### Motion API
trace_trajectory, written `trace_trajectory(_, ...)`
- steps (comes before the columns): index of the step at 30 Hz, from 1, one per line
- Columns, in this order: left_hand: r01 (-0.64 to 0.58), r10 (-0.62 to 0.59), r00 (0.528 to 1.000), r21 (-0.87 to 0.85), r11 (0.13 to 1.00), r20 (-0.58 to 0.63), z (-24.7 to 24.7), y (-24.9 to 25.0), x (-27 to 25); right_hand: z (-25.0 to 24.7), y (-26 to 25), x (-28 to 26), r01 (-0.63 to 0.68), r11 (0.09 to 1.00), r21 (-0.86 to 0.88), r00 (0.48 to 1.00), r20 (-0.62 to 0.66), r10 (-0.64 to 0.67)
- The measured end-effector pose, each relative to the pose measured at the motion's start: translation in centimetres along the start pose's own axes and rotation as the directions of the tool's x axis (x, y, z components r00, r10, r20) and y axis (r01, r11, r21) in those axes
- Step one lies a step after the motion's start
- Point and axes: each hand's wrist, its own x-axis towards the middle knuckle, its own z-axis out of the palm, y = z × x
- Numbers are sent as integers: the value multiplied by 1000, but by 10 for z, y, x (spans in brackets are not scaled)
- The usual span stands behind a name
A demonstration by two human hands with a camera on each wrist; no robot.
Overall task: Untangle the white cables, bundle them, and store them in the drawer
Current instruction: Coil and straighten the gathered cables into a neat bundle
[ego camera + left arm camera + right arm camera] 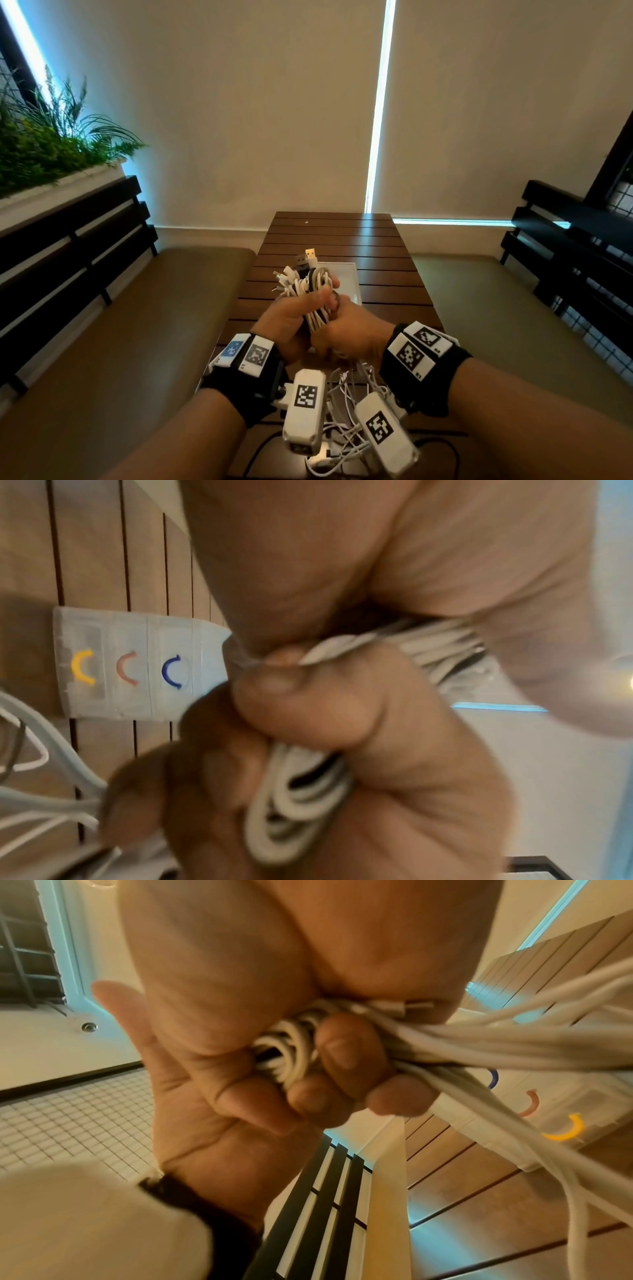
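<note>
White cables (317, 294) bunched, left hand (286, 320) fingers curled round; right hand (352, 334) seemingly gripping too

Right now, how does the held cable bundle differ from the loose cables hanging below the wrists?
1. The cable bundle is gathered into tight loops; the loose cables sprawl in a tangle.
2. The left hand and right hand both grip the cable bundle above the table; the loose cables trail down from that grip.
3. Connector ends stick up from the cable bundle; few show among the loose cables.

Both are mostly white.
</note>
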Motion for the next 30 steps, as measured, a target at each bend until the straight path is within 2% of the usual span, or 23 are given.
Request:
trace_trajectory(3,62,-60,986,7,998,-158,14,-3,0,3,2,4,14,1000,-3,1000,-2,-14)
trace_trajectory(5,95,-90,973,10,995,-212,17,-3,3,1,4,6,8,1000,27,1000,12,-8)
trace_trajectory(7,122,-117,966,7,993,-233,20,-3,5,-4,7,7,36,998,44,999,19,-37)
trace_trajectory(12,175,-160,969,67,982,-186,26,4,5,-9,10,5,39,999,12,999,-4,-39)
trace_trajectory(15,172,-130,952,135,976,-279,28,5,7,-9,8,4,65,993,-98,992,-98,-74)
trace_trajectory(17,153,-89,914,134,979,-395,29,-3,8,-12,6,11,107,955,-277,969,-184,-162)
trace_trajectory(20,136,-55,862,126,983,-505,41,-14,5,-18,7,20,81,819,-569,932,-248,-264)
trace_trajectory(22,166,-89,829,91,982,-552,48,-16,8,-16,9,23,10,808,-589,909,-332,-253)
trace_trajectory(24,190,-153,776,-4,982,-612,47,-11,15,-11,8,22,-74,744,-664,892,-378,-248)
trace_trajectory(27,205,-228,718,-113,972,-657,36,-5,25,-5,1,20,-36,627,-779,888,-312,-337)
trace_trajectory(30,221,-257,708,-138,965,-658,32,0,24,-5,2,22,58,610,-790,885,-242,-398)
